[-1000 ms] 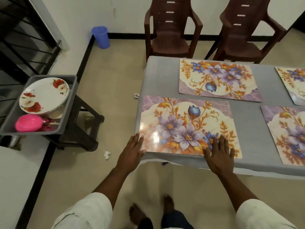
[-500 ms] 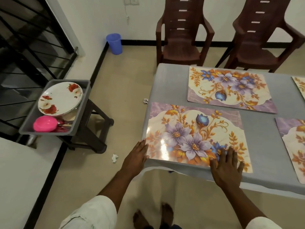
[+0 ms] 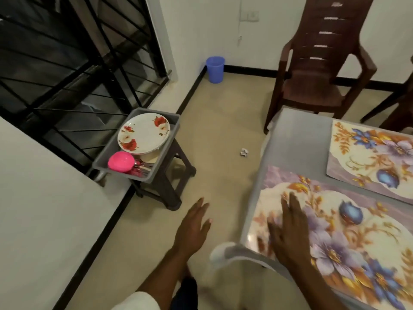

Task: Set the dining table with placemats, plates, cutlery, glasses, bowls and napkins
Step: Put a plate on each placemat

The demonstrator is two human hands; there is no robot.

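A floral placemat (image 3: 348, 238) lies at the near corner of the grey table (image 3: 297, 139), with a second floral placemat (image 3: 371, 157) beyond it. My right hand (image 3: 288, 229) hovers over the near placemat's left end with fingers straight. My left hand (image 3: 193, 227) is out over the floor, left of the table, fingers straight and holding nothing. To the left a grey tray (image 3: 172, 135) on a dark stool (image 3: 169, 186) holds white plates with red flowers (image 3: 144, 133), a pink bowl (image 3: 121, 162) upside down, and some cutlery (image 3: 143, 167).
A brown plastic chair (image 3: 317, 70) stands at the table's far side. A blue bin (image 3: 215, 69) sits in the corner by the wall. A crumpled bit of paper (image 3: 244, 152) lies on the floor. Black window bars (image 3: 55, 63) fill the left.
The view has swung left toward the tray. My left hand has left the placemat's edge and moved out over the floor. My right hand has shifted to the placemat's left end.
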